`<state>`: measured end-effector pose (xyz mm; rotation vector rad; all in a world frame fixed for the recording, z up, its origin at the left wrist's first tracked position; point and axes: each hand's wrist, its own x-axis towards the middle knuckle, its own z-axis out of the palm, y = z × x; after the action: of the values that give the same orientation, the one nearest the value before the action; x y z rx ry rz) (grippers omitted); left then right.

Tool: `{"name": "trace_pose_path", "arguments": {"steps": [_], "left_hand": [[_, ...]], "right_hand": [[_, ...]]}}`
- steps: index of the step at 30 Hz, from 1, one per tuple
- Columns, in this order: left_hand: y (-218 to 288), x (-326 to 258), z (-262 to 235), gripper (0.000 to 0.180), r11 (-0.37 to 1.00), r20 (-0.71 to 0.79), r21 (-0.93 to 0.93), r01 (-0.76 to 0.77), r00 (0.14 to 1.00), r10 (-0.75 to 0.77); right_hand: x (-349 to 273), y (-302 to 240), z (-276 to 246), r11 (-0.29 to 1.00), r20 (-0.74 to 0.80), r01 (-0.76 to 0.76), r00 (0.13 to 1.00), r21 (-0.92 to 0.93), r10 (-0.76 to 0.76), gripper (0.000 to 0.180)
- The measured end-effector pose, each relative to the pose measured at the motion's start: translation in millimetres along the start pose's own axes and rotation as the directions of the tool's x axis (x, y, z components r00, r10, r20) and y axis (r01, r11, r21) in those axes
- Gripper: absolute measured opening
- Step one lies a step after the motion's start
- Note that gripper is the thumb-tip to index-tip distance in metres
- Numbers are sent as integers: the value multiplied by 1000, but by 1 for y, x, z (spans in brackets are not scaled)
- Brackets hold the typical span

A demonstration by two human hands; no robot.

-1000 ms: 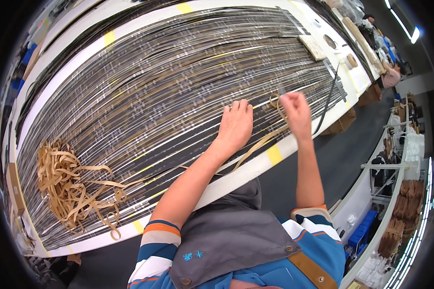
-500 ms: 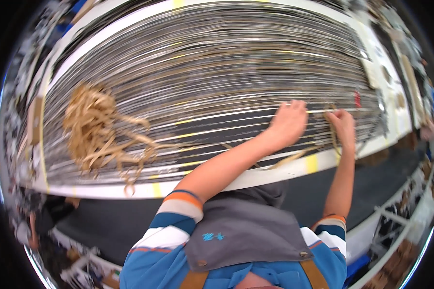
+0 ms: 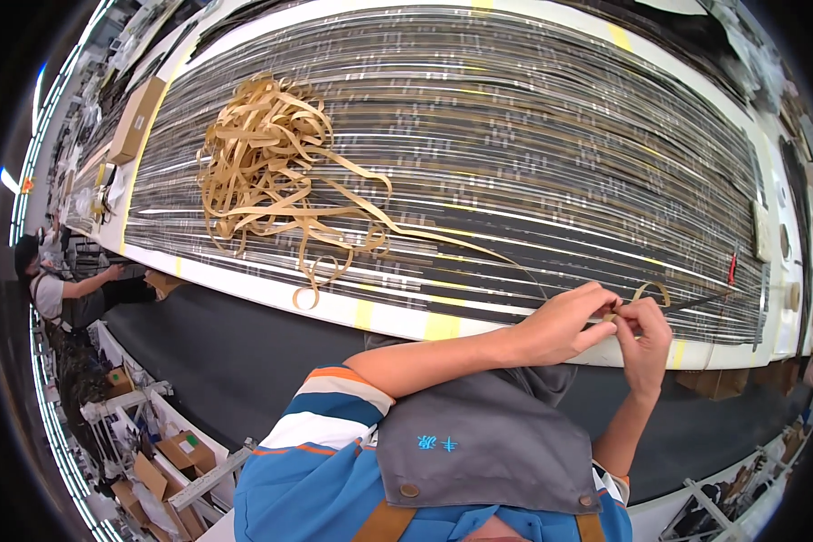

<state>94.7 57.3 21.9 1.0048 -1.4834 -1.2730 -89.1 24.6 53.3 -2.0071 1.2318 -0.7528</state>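
My left hand and my right hand meet above the table's near edge, right of the middle. Their fingertips pinch a tan strip between them, and only a bit of it shows. A loop of tan strip arches up just beyond my right fingers. From the tangled heap of flat tan strip at the left, a thin tail runs over to my left hand. Underneath lie many long, narrow strips in grey, brown, black and white, side by side across the table.
A white border with yellow tape runs along the table's near edge. A small red object lies at the right end of the strips. One long cardboard box stands at the left end. Another person is at the far left.
My hands have come together near the table edge; before, the left lay on the strips while the right pinched tan strip farther in. The view has shifted, showing more at the left.
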Motion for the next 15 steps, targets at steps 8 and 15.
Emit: {"name": "trace_pose_path", "arguments": {"steps": [8,15], "left_hand": [[-12,-31,-32,15,988,-101,-115,101,988,-113],[-19,-43,-55,19,999,-136,-27,27,990,-30]], "right_hand": [[2,-26,43,999,128,-15,992,45,9,12],[14,-39,65,997,185,-61,981,42,52,14]]}}
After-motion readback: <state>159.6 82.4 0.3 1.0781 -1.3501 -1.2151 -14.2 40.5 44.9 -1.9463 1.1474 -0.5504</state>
